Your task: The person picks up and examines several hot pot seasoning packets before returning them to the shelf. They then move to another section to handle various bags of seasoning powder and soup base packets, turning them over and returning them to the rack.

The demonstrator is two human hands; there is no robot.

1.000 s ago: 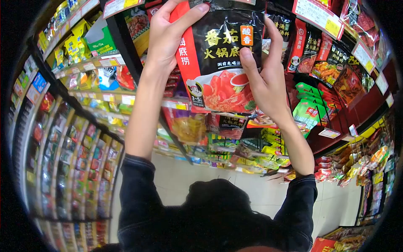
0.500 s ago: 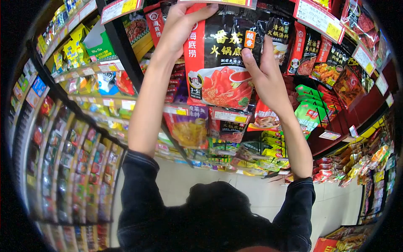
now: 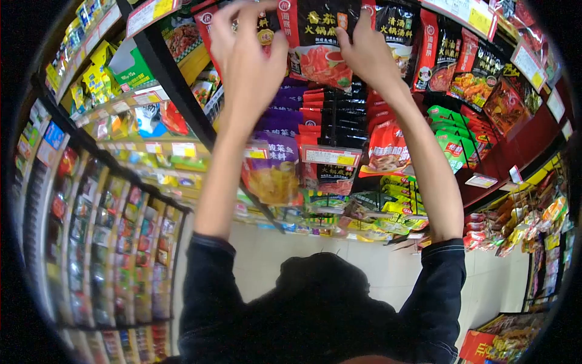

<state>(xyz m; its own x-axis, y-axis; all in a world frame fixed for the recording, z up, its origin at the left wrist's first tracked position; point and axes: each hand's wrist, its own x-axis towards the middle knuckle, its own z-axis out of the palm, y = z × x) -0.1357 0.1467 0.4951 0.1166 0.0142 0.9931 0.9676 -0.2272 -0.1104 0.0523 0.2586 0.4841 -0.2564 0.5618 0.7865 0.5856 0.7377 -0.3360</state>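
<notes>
Hotpot packet [image 3: 319, 53] stands upright; black and red

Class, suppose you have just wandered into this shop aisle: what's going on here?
A person in a dark top has both hands raised to a black-and-red plastic pouch picturing tomatoes. The right hand is at its right side, thumb over the front; how firmly it grips is unclear. The left hand, blurred, is spread by its left edge; contact is hard to tell. The pouch is upright beside other black-and-red plastic pouches, with purple plastic packets lower in view.
</notes>
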